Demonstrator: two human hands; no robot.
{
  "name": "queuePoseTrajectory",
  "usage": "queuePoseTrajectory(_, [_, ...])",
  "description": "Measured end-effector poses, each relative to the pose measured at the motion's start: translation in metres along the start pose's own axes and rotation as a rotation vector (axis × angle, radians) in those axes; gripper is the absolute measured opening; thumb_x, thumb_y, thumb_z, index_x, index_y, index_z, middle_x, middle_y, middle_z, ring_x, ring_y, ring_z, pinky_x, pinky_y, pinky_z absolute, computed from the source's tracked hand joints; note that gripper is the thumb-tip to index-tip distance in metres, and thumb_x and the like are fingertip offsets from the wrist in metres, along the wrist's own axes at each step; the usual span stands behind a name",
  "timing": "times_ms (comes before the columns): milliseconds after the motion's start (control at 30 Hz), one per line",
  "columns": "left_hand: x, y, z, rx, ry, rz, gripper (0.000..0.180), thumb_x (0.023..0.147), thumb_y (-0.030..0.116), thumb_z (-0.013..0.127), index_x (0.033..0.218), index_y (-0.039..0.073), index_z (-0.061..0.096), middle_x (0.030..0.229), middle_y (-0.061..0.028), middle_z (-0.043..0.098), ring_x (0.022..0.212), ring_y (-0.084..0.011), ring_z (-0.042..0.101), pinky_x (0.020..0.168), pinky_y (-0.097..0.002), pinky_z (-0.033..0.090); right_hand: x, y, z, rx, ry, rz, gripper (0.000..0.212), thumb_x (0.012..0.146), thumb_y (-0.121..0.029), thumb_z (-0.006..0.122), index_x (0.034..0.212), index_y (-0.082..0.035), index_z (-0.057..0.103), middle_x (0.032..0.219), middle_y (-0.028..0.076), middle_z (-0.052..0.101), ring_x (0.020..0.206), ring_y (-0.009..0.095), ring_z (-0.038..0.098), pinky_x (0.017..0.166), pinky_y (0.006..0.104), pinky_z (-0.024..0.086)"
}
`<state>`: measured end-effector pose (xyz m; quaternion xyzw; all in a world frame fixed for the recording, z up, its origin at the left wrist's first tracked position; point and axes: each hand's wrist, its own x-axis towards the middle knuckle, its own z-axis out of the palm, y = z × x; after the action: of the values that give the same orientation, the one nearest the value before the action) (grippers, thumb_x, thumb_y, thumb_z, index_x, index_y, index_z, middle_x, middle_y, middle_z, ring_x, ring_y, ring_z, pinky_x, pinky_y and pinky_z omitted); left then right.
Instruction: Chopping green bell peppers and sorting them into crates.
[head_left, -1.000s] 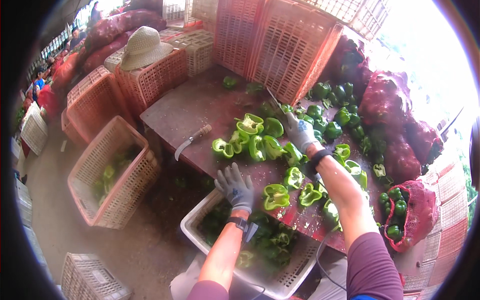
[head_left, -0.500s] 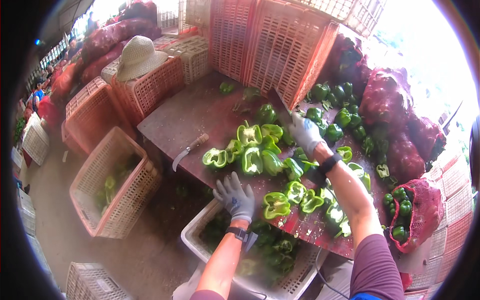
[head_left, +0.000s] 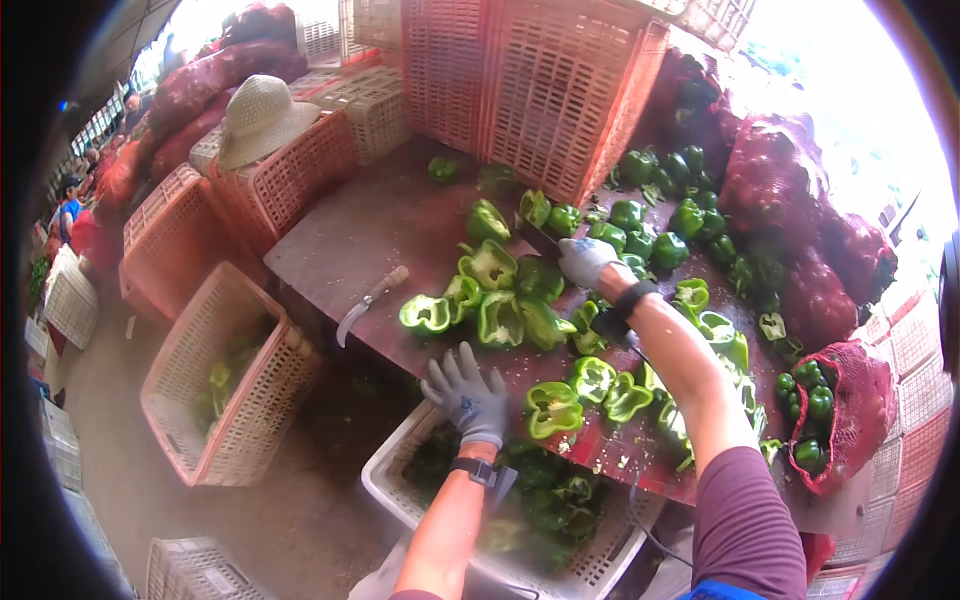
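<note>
Right grip (head_left: 588, 262) clasps a knife (head_left: 539, 241) beside cut peppers (head_left: 490, 267), left grip (head_left: 472, 400) splayed near them.

Looks out from the head, through the left fisheye of a side-by-side pair, upright and unmirrored. Faces down and ahead over the forearms (head_left: 444, 520), from the bottom of the frame toward the table (head_left: 370, 225) at centre. Sits near enough to show the left hand (head_left: 467, 400) below centre and the right hand (head_left: 587, 262) just right of centre, yet spans wide: crates (head_left: 560, 90) at the top, sacks (head_left: 772, 180) at the right, floor (head_left: 110, 410) at lower left. Bows straight edges toward a round black rim.
</note>
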<state>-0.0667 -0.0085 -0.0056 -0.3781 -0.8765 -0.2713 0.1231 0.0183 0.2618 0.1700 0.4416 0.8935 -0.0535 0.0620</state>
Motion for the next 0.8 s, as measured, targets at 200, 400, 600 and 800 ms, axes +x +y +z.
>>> queuePoseTrajectory(200, [0.002,0.009,0.000,0.007,-0.023,-0.001,0.073,0.086,0.040,0.071,0.151,0.014,0.051,0.150,-0.0172,0.053,0.145,-0.0453,0.040,0.119,-0.0685,0.025,-0.063,0.059,-0.050,0.291,0.413,0.143,0.031,0.103,-0.034,0.054,0.118,-0.010,0.063,0.102,0.025,0.074,0.098,0.046,0.072,0.086,0.0567,0.054])
queuePoseTrajectory(400, [0.001,-0.002,-0.005,0.064,-0.054,-0.018,0.072,0.087,0.041,0.071,0.150,0.014,0.052,0.150,-0.0163,0.053,0.145,-0.0436,0.040,0.119,-0.0669,0.026,-0.050,0.035,-0.030,0.191,0.337,0.266,0.031,0.102,-0.032,0.056,0.115,-0.006,0.068,0.105,0.026,0.076,0.101,0.045,0.074,0.088,0.0535,0.058])
queuePoseTrajectory(600, [0.001,0.007,-0.001,0.051,-0.046,-0.004,0.069,0.087,0.041,0.071,0.149,0.014,0.055,0.151,-0.0147,0.053,0.146,-0.0426,0.040,0.119,-0.0667,0.026,-0.019,0.043,0.042,0.049,0.062,0.105,0.033,0.097,-0.019,0.055,0.117,-0.003,0.078,0.120,0.025,0.075,0.112,0.041,0.074,0.092,0.0473,0.060])
queuePoseTrajectory(800, [0.005,0.003,-0.004,0.078,-0.004,0.031,0.068,0.086,0.040,0.074,0.146,0.013,0.057,0.148,-0.0161,0.054,0.143,-0.0429,0.042,0.118,-0.0661,0.028,-0.050,0.027,0.055,0.064,0.074,0.179,0.031,0.099,-0.017,0.054,0.119,-0.003,0.073,0.115,0.024,0.077,0.108,0.040,0.075,0.092,0.0511,0.060])
